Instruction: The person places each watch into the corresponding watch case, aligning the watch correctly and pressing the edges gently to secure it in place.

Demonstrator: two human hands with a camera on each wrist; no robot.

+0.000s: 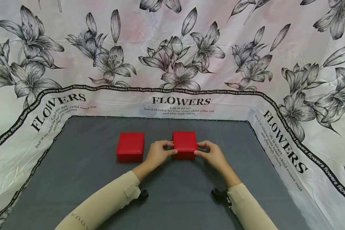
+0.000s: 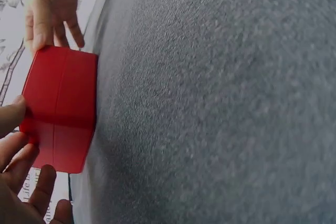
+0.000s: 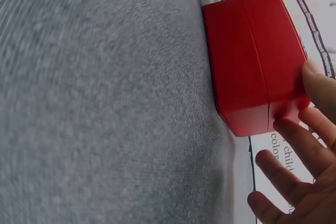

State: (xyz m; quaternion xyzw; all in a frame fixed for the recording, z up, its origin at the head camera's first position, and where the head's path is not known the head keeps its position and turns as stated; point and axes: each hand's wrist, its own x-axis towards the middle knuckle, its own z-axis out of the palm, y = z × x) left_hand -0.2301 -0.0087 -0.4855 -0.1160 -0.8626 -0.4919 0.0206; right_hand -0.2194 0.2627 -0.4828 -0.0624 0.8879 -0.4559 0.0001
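Two red boxes with rounded edges sit on the dark grey cloth. My left hand (image 1: 157,152) holds the left side of the right-hand red box (image 1: 184,145), its thumb at the front corner. From the opposite side my right hand (image 1: 213,154) grips the same box, thumb also near the front. A thin seam runs round the box (image 2: 60,87) in the left wrist view, and its lid looks closed. In the right wrist view, the thumb and some fingertips touch the box (image 3: 252,66) while the lower fingers are spread away from it. The other red box (image 1: 130,147) stands untouched, left of my left hand.
The grey cloth area (image 1: 172,198) covers the middle of the table. Around it runs a white border (image 1: 120,105) printed with "FLOWERS" and lily drawings. Dark wrist straps (image 1: 219,195) show at the sleeve ends.
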